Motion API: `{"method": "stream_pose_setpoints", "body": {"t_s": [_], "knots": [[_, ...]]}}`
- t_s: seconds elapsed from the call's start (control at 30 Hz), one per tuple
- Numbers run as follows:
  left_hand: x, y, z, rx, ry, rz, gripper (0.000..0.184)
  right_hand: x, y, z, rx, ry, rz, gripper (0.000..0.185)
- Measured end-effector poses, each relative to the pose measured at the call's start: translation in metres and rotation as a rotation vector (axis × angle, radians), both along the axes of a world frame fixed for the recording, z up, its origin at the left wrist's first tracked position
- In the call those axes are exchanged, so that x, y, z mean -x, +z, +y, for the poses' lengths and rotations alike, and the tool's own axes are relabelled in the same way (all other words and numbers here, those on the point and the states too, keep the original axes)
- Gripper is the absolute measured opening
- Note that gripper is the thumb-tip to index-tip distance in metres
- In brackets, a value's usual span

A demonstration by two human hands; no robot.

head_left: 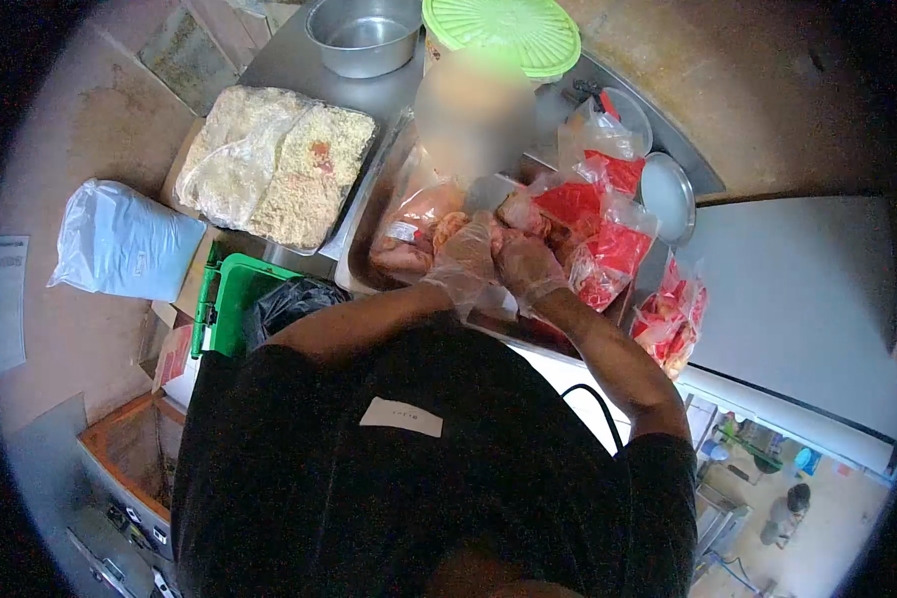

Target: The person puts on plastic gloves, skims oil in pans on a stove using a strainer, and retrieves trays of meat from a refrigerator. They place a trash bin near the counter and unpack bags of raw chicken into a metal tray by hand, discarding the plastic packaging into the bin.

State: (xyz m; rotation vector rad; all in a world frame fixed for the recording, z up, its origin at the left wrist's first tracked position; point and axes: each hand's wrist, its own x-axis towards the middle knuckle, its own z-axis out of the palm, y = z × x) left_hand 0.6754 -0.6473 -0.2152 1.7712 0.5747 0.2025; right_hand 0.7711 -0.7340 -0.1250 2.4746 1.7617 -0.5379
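Both my hands wear clear plastic gloves and work low over a metal tray (pixel 357 261) of raw meat. My left hand (pixel 465 254) is closed on a reddish piece of raw meat (pixel 450 227), which looks like chicken. Beside it, almost touching, my right hand (pixel 528 264) has its fingers curled over another piece of meat (pixel 520 211); its fingertips are partly hidden. A clear bag of pale meat (pixel 421 214) lies at the tray's left. Red-and-clear plastic bags (pixel 608 234) lie over its right side.
A tray of breadcrumb-like coating (pixel 314 179) stands left, above a green bin (pixel 234 299) with a black liner. Behind are a metal pan (pixel 364 40) and a tub with a green lid (pixel 503 35). A bagged red-and-clear pack (pixel 671 317) sits right, next to a grey surface (pixel 797 299).
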Motion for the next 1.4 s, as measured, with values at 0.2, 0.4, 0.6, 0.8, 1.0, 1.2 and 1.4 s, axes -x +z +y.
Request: {"method": "stream_pose_setpoints", "body": {"t_s": [0.2, 0.4, 0.6, 0.8, 1.0, 1.2, 1.4], "knots": [[0.001, 0.031, -0.008, -0.125, 0.197, 0.202, 0.017, -0.004, -0.043, -0.008, -0.101, -0.004, -0.126, 0.03], [-0.007, 0.006, 0.016, -0.372, -0.043, 0.102, 0.033, 0.003, 0.001, 0.012, 0.214, -0.056, -0.003, 0.036], [0.056, 0.09, 0.076, -0.473, 0.116, 0.157, 0.079, -0.049, 0.052, 0.021, 0.172, 0.091, 0.346, 0.047], [0.048, 0.047, 0.102, -0.384, 0.032, 0.676, 0.1, -0.063, -0.084, 0.096, -0.212, -0.132, 1.014, 0.031], [0.041, 0.011, 0.117, -0.415, -0.075, 0.67, 0.072, -0.051, -0.085, 0.142, 0.037, 0.231, 0.423, 0.026], [0.053, 0.008, 0.109, -0.689, -0.277, 0.564, 0.051, -0.043, -0.032, 0.153, 0.305, 0.228, 0.445, 0.03], [0.059, -0.013, 0.106, -0.856, -0.333, 0.565, 0.032, -0.047, -0.061, 0.119, -0.254, 0.426, 0.185, 0.035]]}}
